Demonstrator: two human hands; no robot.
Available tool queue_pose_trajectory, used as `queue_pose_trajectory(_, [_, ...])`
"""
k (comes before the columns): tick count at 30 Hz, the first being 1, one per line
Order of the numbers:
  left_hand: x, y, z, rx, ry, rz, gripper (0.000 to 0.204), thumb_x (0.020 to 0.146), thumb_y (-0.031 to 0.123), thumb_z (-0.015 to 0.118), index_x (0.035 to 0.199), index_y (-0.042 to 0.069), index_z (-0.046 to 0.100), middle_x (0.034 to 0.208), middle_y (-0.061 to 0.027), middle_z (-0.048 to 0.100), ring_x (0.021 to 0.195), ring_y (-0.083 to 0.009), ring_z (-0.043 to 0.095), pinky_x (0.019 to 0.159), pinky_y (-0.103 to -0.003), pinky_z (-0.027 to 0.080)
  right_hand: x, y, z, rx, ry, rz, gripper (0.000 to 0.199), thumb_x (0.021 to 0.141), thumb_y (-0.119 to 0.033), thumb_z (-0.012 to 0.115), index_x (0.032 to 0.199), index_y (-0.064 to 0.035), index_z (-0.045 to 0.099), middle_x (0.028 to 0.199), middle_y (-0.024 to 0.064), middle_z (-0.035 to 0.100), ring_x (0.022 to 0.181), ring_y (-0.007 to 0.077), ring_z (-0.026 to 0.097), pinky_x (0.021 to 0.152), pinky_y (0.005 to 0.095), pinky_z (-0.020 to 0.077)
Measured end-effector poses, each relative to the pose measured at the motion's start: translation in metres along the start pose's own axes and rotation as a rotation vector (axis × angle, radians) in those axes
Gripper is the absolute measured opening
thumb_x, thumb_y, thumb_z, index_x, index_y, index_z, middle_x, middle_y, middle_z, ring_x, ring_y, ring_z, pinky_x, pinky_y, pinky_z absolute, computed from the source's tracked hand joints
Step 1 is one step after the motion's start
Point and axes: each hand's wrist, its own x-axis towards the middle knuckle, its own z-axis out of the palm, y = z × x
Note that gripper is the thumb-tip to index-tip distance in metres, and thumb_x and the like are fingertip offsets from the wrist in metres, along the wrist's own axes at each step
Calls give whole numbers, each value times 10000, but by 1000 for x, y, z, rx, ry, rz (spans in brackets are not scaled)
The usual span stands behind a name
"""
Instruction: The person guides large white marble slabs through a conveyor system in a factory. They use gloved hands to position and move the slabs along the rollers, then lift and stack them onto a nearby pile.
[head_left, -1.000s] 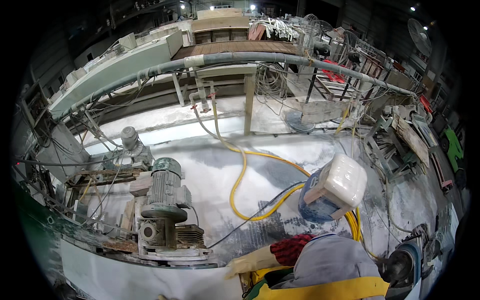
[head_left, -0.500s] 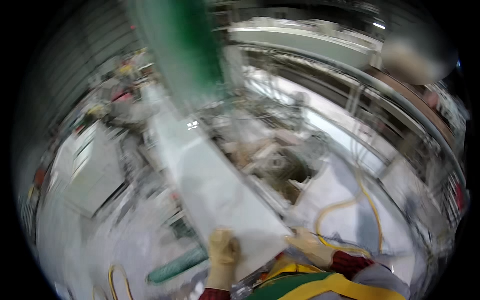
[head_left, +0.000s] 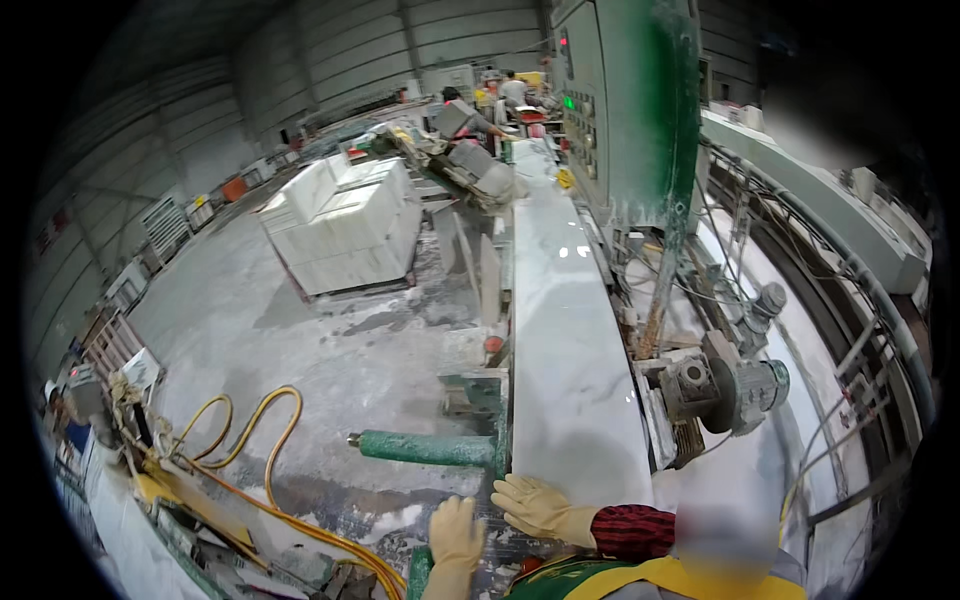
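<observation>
A long white polished stone slab (head_left: pixel 572 360) runs away from me on a narrow conveyor bed. My right hand (head_left: pixel 540 508), in a cream rubber glove, reaches across to the left corner of the slab's near end. Its fingers are stretched out and look to touch the edge. Left of the slab, my left hand (head_left: pixel 457 535) in a matching glove is raised with nothing visible in it; its fingers are loosely extended. A green roller (head_left: pixel 425 447) juts out to the left beside the conveyor, just beyond that hand.
A green control cabinet (head_left: pixel 640 110) stands beside the conveyor on the right, with a grey motor (head_left: pixel 750 390) nearer me. White stone blocks (head_left: pixel 345 235) are stacked on the floor at left. A yellow hose (head_left: pixel 275 440) loops across the floor. Another person (head_left: pixel 512 90) is far ahead.
My view has swung left. Both hands were at opposite sides of the slab's near end; now my left hand is off it and my right is at its left corner.
</observation>
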Motion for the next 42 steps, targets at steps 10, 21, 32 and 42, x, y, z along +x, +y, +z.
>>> queue_pose_trajectory(10, [-232, -34, -13, 273, -65, -676, 527, 1084, 320, 665, 1523, 40, 586, 1319, -209, 615, 1233, -406, 613, 1013, -540, 505, -32, 27, -7, 134, 25, -33, 383, 978, -139, 634, 1349, -47, 656, 1404, 221, 661, 1321, 438, 621, 1147, 502, 516])
queue_pose_trajectory(21, [-332, 64, -24, 243, 138, -645, 413, 1029, 227, 734, 1392, 62, 630, 1193, -193, 642, 1098, -437, 644, 927, -566, 507, -158, 64, -52, -23, -53, 247, 442, 1038, -181, 559, 1448, -67, 676, 1499, 224, 678, 1435, 457, 605, 1270, 557, 446])
queue_pose_trajectory(32, [-500, 117, -80, 339, 396, -946, 427, 997, 186, 732, 1389, 40, 644, 1273, -187, 615, 1187, -410, 591, 1015, -525, 466, -339, 123, -3, -365, 611, 443, 421, 1037, -45, 527, 1415, 25, 697, 1456, 298, 661, 1415, 473, 601, 1274, 485, 430])
queue_pose_trajectory(42, [-843, 113, -123, 580, 619, -1469, 548, 1067, 214, 689, 1565, 0, 605, 1594, -347, 560, 1440, -536, 542, 1200, -610, 444, -242, -201, 99, 238, 67, 473, 375, 979, -236, 592, 1206, -40, 816, 1213, 273, 772, 1234, 480, 690, 1065, 565, 548])
